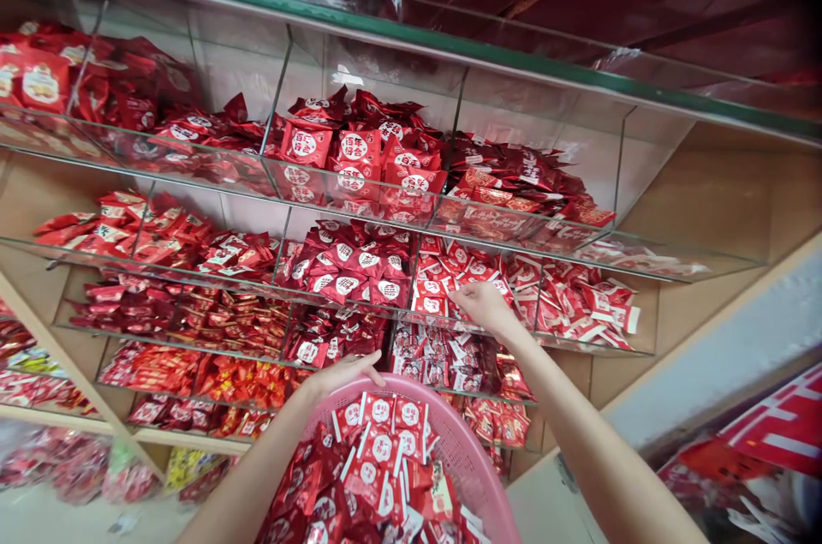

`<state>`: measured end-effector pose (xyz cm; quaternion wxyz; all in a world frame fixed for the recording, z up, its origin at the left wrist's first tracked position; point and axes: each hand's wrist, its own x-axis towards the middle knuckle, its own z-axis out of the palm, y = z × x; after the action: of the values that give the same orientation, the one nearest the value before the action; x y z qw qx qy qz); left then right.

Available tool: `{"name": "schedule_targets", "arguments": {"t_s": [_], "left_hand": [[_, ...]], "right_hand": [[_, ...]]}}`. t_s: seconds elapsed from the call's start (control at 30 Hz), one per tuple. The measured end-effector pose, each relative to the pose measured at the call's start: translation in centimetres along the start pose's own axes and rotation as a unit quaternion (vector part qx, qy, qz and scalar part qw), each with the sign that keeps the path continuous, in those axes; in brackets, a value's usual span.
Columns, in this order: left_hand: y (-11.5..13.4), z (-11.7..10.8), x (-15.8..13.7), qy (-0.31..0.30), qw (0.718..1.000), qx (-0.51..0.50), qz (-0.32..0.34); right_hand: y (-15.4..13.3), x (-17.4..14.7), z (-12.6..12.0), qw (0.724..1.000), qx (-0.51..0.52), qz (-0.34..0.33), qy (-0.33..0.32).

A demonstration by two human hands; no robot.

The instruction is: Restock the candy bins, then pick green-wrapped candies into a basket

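A pink plastic basket (491, 475) with a perforated wall is tilted towards me at the bottom. It is heaped with small red and white packets (378, 450). My left hand (347, 373) grips its far rim, the thumb over the edge. My right hand (483, 304) reaches over the glass front of a shelf compartment, among red packets with white labels (430, 287). Its fingers are curled together at the packets; what they hold, if anything, is hidden. Dark red packets (360, 261) with round white labels fill the compartment just left of it.
Glass shelves (385, 21) with upright dividers rise in tiers ahead. More red packets (353, 154) lie on the upper tier. A wooden side panel (712, 313) slants along the right. Bagged goods (83, 467) sit low at left, and red packaging (777, 424) at right.
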<state>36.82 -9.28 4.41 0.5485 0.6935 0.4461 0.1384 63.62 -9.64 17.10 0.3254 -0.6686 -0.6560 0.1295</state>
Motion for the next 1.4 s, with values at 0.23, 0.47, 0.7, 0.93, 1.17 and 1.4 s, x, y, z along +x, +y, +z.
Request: {"name": "schedule_targets", "arguments": {"t_s": [0.23,0.47,0.7,0.93,1.17,1.4], "left_hand": [[-0.6,-0.1,0.4,-0.013,1.0,0.001,0.012],[-0.7,-0.1,0.5,-0.005,1.0,0.012,-0.007],[-0.6,0.0,0.4,-0.006,1.0,-0.012,-0.009],[-1.1,0.2,0.4,-0.003,0.999,-0.037,-0.008],[-2.1,0.6,1.2,-0.048,0.993,-0.111,0.02],[-2.3,0.1,1.3,-0.009,1.0,-0.025,0.009]], "right_hand": [[0.0,0.9,1.1,0.999,0.003,0.025,0.028],[-0.4,0.6,1.4,0.989,0.133,0.063,0.014],[-1.1,-2.4,-1.3,0.938,0.335,0.092,0.006],[-1.9,-7.8,-0.3,0.904,0.419,0.062,-0.053],[-0.8,-11.3,10.8,0.903,0.355,0.034,-0.24],[1.4,-11.7,17.1,0.918,0.312,0.004,-0.244]]}}
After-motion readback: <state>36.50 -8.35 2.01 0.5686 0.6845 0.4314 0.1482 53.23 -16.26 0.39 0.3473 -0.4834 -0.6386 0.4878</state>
